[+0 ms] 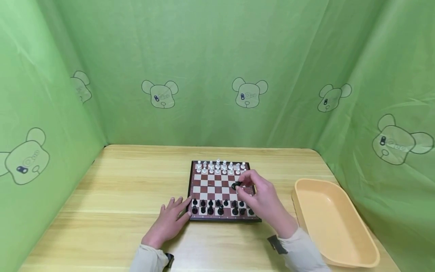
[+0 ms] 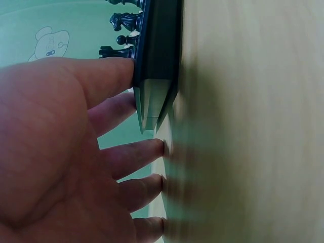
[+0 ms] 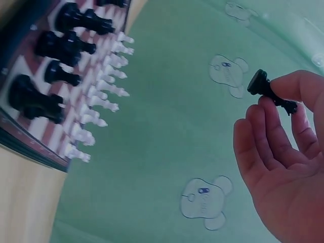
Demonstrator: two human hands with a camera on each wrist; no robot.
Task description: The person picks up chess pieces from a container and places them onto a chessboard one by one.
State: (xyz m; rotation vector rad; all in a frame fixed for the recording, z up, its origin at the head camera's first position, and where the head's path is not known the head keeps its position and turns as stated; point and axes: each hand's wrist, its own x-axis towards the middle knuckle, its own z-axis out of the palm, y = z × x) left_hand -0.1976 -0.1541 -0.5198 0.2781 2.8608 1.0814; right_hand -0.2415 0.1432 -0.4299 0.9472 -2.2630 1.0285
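Note:
A dark-framed chessboard (image 1: 205, 184) with red-brown and white squares lies on the table. My right hand (image 1: 261, 196) is raised above its right side and pinches a black chess piece (image 3: 273, 94) between thumb and fingers. In the right wrist view that piece is tilted, its round base to the left and a crown-like top to the right; whether it is king or queen I cannot tell. My left hand (image 1: 171, 217) has its fingers spread at the board's left edge. Thumb and index finger touch the frame (image 2: 157, 55), while the other fingertips rest on the tabletop.
White chessmen (image 1: 218, 166) stand in two rows along the far side, black ones (image 1: 210, 210) along the near side, with a gap in the nearest row. A yellow-orange plastic tray (image 1: 334, 226) sits at the table's right. Green curtains (image 1: 210, 124) enclose the wooden table (image 1: 136, 177).

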